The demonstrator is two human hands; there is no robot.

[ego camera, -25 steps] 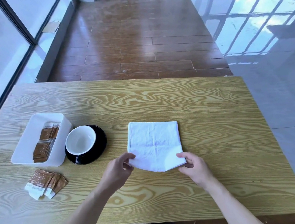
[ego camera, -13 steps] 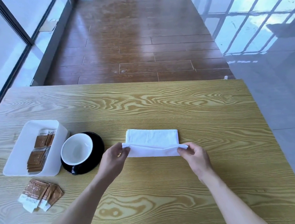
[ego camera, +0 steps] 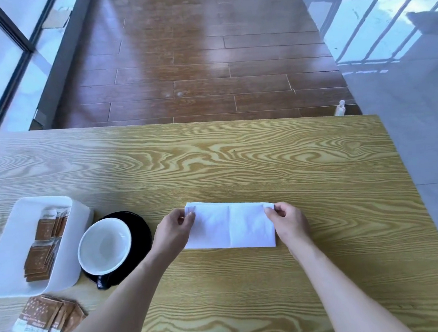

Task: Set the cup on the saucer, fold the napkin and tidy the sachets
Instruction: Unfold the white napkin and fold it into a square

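White napkin point(ego camera: 230, 226) mid-counter point(ego camera: 238, 159), folded in half; L hand point(ego camera: 172, 233) & R hand point(ego camera: 290, 221) fingers pinch far corners. Edges look aligned, prob.; press crease flat before next fold.

One napkin point(ego camera: 230, 226) lies between two hands, the left hand point(ego camera: 172, 233) and the right hand point(ego camera: 288, 222). Left of the left hand stand one cup point(ego camera: 104, 244), one saucer point(ego camera: 139, 232) and one white tray point(ego camera: 8, 261). Sachets form two groups; their number cannot be told.
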